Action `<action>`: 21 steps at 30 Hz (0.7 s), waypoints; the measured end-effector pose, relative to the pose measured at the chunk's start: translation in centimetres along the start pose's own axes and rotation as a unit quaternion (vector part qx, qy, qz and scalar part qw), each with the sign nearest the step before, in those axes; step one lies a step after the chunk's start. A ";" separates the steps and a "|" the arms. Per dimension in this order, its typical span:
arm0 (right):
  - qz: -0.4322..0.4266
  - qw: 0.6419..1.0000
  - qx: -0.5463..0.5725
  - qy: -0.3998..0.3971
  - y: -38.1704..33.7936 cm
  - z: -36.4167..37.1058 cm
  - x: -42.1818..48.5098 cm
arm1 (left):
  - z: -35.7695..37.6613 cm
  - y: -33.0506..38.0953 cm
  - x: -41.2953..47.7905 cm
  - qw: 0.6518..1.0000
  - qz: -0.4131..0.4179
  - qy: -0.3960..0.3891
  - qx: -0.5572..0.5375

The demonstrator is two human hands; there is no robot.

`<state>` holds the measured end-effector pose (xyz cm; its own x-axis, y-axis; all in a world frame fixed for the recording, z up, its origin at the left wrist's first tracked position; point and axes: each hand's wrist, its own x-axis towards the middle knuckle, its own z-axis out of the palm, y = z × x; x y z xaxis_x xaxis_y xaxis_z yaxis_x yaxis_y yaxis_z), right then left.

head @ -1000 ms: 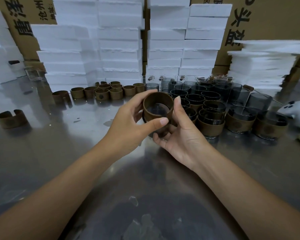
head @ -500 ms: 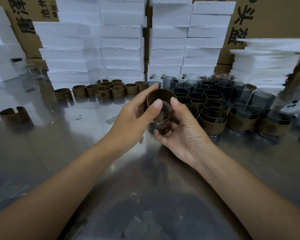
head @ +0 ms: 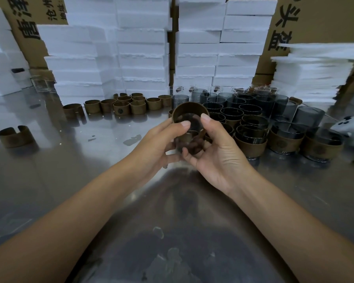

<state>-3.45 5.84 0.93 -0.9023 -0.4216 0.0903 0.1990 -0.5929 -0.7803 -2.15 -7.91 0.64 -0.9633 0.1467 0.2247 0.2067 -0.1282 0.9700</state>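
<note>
I hold a smoky glass tumbler [head: 189,140] just above the steel surface [head: 70,170], near the row of sleeved glasses [head: 250,139]. My left hand [head: 155,144] and right hand [head: 219,156] curl their fingers [head: 189,158] round it, thumbs pressing the brown paper sleeve [head: 190,108] at its top.

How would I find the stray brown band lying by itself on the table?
On the shiny metal table, a row of brown ring-shaped bands stands before the stacked white foam blocks. Follow it leftward, well past its end: one brown band sits alone, nothing touching it, its split gaping open at the back.
</note>
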 end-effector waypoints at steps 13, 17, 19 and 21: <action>-0.001 1.000 -0.007 0.000 0.1 -0.2 0.2 | 0.2 0.0 0.0 0.997 0.012 0.076 0.019; 0.006 1.000 -0.005 0.018 0.1 -0.3 0.3 | 0.4 0.2 -0.1 0.995 0.013 0.101 0.019; 0.006 1.000 -0.004 0.023 0.2 -0.3 0.3 | 0.5 0.2 -0.2 0.994 0.016 0.107 0.018; 0.007 1.000 -0.002 0.026 0.2 -0.4 0.4 | 0.6 0.3 -0.2 0.994 0.019 0.108 0.015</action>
<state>-3.90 5.81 0.62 -0.9182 -0.3932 0.0471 0.2104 -0.5850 -0.7833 -1.82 -7.42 0.90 -0.9683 -0.0728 0.2389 0.2455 -0.1005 0.9642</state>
